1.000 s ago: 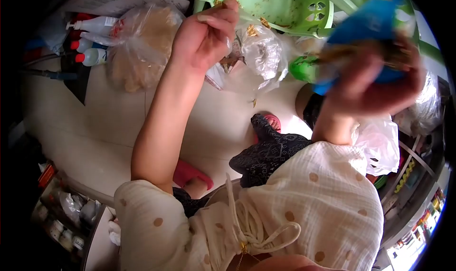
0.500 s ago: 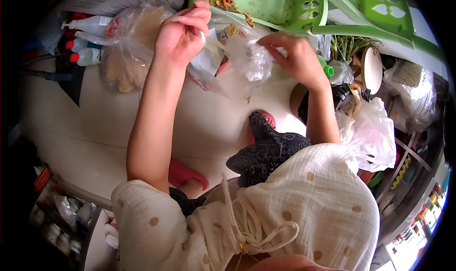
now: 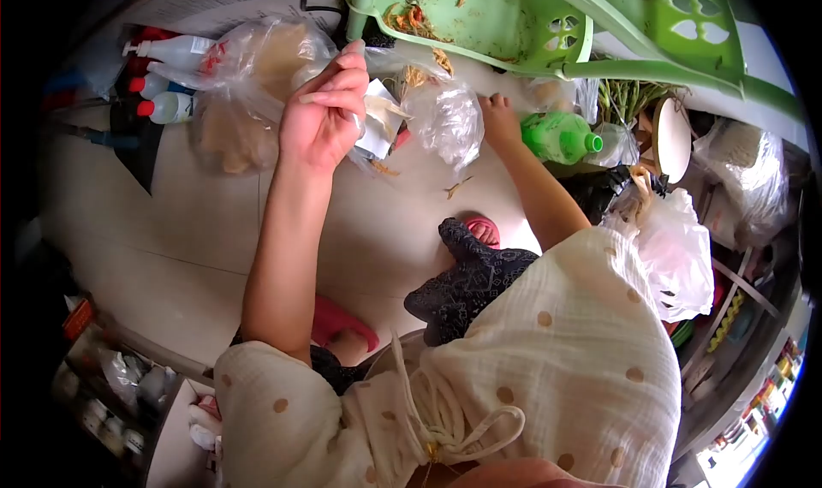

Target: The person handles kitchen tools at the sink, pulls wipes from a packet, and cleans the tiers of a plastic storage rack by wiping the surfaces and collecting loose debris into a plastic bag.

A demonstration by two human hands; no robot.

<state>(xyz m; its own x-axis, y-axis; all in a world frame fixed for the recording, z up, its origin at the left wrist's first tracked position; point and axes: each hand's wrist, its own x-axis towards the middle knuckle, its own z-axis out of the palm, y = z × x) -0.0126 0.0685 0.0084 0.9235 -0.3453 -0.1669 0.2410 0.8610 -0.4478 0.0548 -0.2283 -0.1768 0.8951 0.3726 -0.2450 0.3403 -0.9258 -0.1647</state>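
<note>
My left hand (image 3: 325, 116) is raised, its fingers curled toward the palm. A bit of pale, see-through material shows by the palm; what the hand holds is not clear. Just right of it are a white piece of paper (image 3: 382, 122) and a crumpled clear plastic bag (image 3: 449, 124). My right hand (image 3: 497, 110) reaches down between that bag and a green plastic bottle (image 3: 561, 137) lying on its side. Its fingertips are hidden. Above both hands is a green plastic rack (image 3: 479, 26) with dried scraps in its tray.
Clear bags with brown contents (image 3: 231, 128) and several bottles with red caps (image 3: 167, 107) are at the left. On the right are green stalks (image 3: 629, 90), a round wooden board (image 3: 670, 141) and a white plastic bag (image 3: 676, 252). Dry scraps (image 3: 458, 187) lie on the tiled floor (image 3: 377, 231).
My right hand has moved forward and down, farther from me, uncovering the green bottle. My left hand has lowered slightly and turned, with its fingers still curled.
</note>
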